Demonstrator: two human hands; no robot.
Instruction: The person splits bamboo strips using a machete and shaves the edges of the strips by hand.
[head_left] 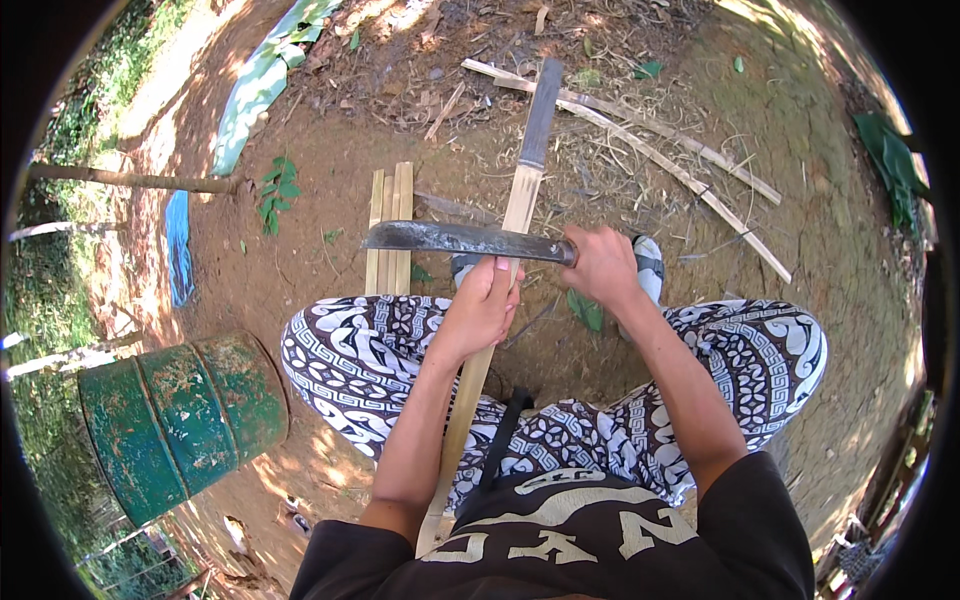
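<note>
My left hand is closed around a long flat wooden strip, which runs from beside my left thigh away from me. Beyond the hand the strip is pale, and its far end is dark grey. In my right hand is the handle of a machete. Its dark, worn blade points left and lies across the strip, just beyond my left fingers. Whether the edge bites into the wood, I cannot tell.
Several cut strips lie side by side on the ground ahead-left. Farther right are long thin sticks among shavings. A rusty green drum is at the left, near a blue cloth-like piece. Green leaves lie between my legs.
</note>
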